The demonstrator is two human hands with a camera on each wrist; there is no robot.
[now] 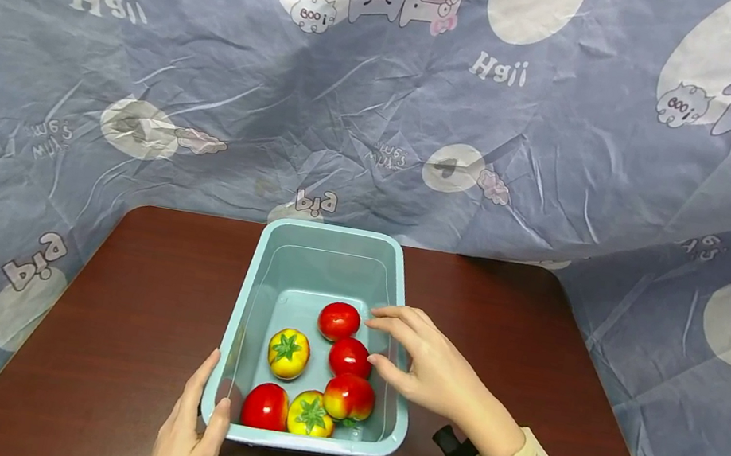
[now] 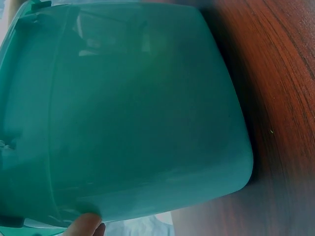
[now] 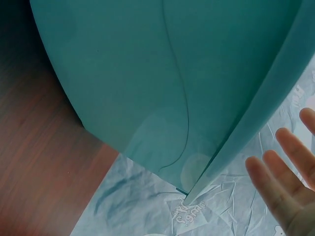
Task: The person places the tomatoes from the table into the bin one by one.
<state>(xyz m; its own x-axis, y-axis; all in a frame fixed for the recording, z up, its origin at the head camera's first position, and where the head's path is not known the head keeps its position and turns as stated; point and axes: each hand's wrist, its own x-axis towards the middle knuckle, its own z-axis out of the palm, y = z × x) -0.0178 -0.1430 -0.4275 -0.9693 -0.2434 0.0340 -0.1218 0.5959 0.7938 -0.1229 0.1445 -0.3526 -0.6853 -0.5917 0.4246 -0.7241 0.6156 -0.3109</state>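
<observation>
A blue-green plastic bin [image 1: 300, 443] stands on the table, with several glossy toy tomatoes in it. My left hand [image 1: 192, 425] grips its near left corner, thumb at the inner side of the rim and fingers along the outside. In the left wrist view a fingertip [image 2: 86, 225] touches the outer wall. Over the right rim reaches my right hand [image 1: 423, 359], fingers spread and loosely bent, holding nothing. Its fingertips are close to a red tomato [image 1: 339, 321] and another red tomato [image 1: 349, 358]. A yellow tomato [image 1: 289, 354] with green leaves lies left of them.
Along the bin's near end lie a red tomato [image 1: 266, 407], a yellow one [image 1: 311, 414] and a red-yellow one [image 1: 349, 398]. The brown wooden table [image 1: 133, 318] extends to both sides. Behind it hangs a creased blue-grey printed sheet [image 1: 326, 116].
</observation>
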